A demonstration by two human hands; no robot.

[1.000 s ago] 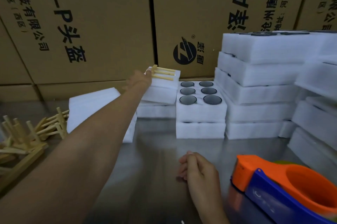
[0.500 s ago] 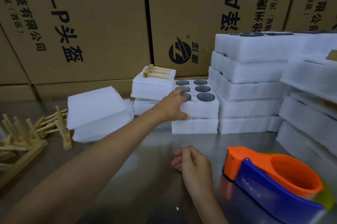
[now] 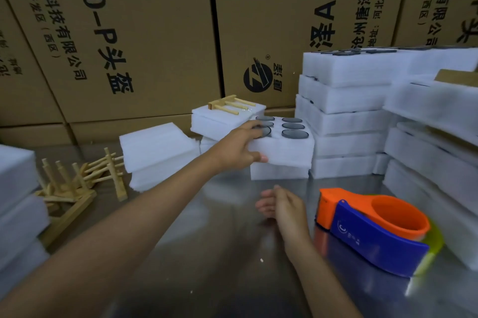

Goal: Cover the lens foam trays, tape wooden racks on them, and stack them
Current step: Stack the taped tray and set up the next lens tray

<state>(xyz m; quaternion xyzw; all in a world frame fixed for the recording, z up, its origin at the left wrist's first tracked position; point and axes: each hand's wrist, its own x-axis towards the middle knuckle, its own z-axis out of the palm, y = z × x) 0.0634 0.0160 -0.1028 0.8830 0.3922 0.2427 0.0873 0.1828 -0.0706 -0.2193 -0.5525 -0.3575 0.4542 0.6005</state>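
Observation:
A white foam tray (image 3: 287, 148) with several dark round lenses in its holes lies on top of another white foam block (image 3: 279, 170). My left hand (image 3: 236, 148) grips the tray's near-left corner, fingers over the top and thumb under the edge. Behind it, a covered tray (image 3: 222, 121) carries a taped wooden rack (image 3: 229, 104). My right hand (image 3: 282, 205) rests loosely curled on the metal table, holding nothing. A stack of foam cover sheets (image 3: 157, 152) lies to the left, and loose wooden racks (image 3: 77, 183) are piled further left.
An orange and blue tape dispenser (image 3: 370, 224) sits on the steel table (image 3: 207, 253) right of my right hand. Tall stacks of foam trays (image 3: 344, 110) fill the right side, more foam (image 3: 15, 201) stands at the left edge. Cardboard boxes (image 3: 144, 32) wall the back.
My left hand left the covered tray with the rack, moved right to the open lens tray and took hold of its near-left corner. My right hand stayed on the table.

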